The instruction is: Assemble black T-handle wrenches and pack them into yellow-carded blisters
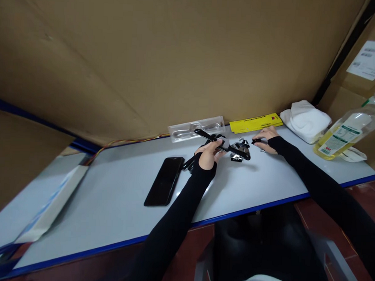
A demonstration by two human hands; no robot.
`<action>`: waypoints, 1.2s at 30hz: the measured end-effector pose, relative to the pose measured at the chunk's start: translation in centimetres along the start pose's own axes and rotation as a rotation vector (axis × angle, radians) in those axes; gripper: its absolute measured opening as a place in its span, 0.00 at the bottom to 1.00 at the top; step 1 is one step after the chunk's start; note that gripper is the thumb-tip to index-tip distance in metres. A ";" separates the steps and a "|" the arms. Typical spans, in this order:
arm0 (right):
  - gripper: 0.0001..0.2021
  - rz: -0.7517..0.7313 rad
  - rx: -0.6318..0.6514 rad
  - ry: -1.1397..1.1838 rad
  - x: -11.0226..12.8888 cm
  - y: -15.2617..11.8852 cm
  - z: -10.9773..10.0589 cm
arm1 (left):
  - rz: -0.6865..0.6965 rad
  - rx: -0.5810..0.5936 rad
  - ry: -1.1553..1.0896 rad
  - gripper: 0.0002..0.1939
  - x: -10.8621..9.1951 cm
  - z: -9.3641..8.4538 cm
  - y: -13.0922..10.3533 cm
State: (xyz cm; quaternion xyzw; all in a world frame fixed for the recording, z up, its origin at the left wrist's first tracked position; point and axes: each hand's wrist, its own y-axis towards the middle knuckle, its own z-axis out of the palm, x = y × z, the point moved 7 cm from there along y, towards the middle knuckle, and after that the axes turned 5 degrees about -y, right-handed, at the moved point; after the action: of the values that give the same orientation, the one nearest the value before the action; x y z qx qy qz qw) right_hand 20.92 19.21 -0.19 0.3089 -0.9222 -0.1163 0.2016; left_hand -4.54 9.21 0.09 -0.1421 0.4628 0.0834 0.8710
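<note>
Brown cardboard panels [178,54] stand behind a pale, blue-edged bench [111,195]. Toward the bench's back edge, right of its middle, the left hand [208,153] grips a long black bar [240,152] near its middle, the thumb lying by a pale plate [225,142] there. The bar looks stiff and fairly light, smooth enough to turn in the fingers, so the middle seems the best hold, with either arm good for steadying; the plate may be the part to spare from pressure. The right hand [270,139] pinches a small black piece [255,141] at its fingertips, likely light and easily dropped. Between the hands lie small shiny clips [236,157], probably hard and slick, best taken by their edges. Just beside the left hand, nearer the front edge, lies a phone [164,181]. Along the back edge are a clear plastic package [197,128] and yellow cards [255,122]; toward the right end sit a white cloth [305,120] and a bottle of yellow liquid [341,135]. A wire [126,142] runs along the back left, and reddish floor tiles [183,255] show below the front edge.
</note>
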 end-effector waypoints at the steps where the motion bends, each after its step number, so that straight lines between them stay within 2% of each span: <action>1: 0.12 -0.013 0.014 0.029 0.1 0.1 0.2 | -0.006 0.002 0.007 0.13 0.3 0.1 0.0; 3: 0.11 0.007 0.048 0.089 -0.2 0.2 0.5 | -0.019 -0.001 0.013 0.14 0.9 0.3 0.0; 7: 0.09 0.175 0.049 0.199 -1.9 0.3 0.9 | -0.039 0.011 0.016 0.15 1.9 0.7 -0.2; 10: 0.10 0.216 0.049 0.242 -2.0 0.3 0.8 | -0.061 0.033 0.036 0.17 2.4 0.8 -0.5; 13: 0.09 0.233 -0.010 0.328 -0.7 0.2 -0.5 | -0.079 0.062 0.051 0.18 2.9 1.0 -0.7; 16: 0.16 0.279 -0.153 0.634 1.7 -0.1 -2.1 | -0.065 0.024 0.031 0.18 3.5 0.9 -0.9; 18: 0.22 0.265 -0.134 0.762 4.1 -0.3 -2.1 | -0.071 0.011 0.010 0.19 4.0 0.9 -1.0; 22: 0.24 0.256 -0.010 0.956 8.0 -0.9 -0.3 | -0.061 0.027 -0.039 0.22 4.5 1.1 -1.3; 24: 0.24 0.250 -0.017 0.929 8.6 -1.1 0.2 | -0.044 0.029 -0.048 0.23 4.5 1.1 -1.4; 29: 0.21 0.267 -0.088 0.872 8.1 -1.5 0.3 | -0.073 0.056 0.007 0.23 5.0 1.6 -1.8; 36: 0.23 0.300 0.015 1.084 8.5 -1.7 1.5 | 0.021 0.006 0.042 0.21 3.6 2.2 -3.0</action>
State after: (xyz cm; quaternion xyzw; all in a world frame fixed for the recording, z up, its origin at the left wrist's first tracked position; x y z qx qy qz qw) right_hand 14.90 12.77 0.44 0.1916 -0.7213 0.0957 0.6587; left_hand 0.02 7.11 -1.16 -0.1362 0.4825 0.0881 0.8607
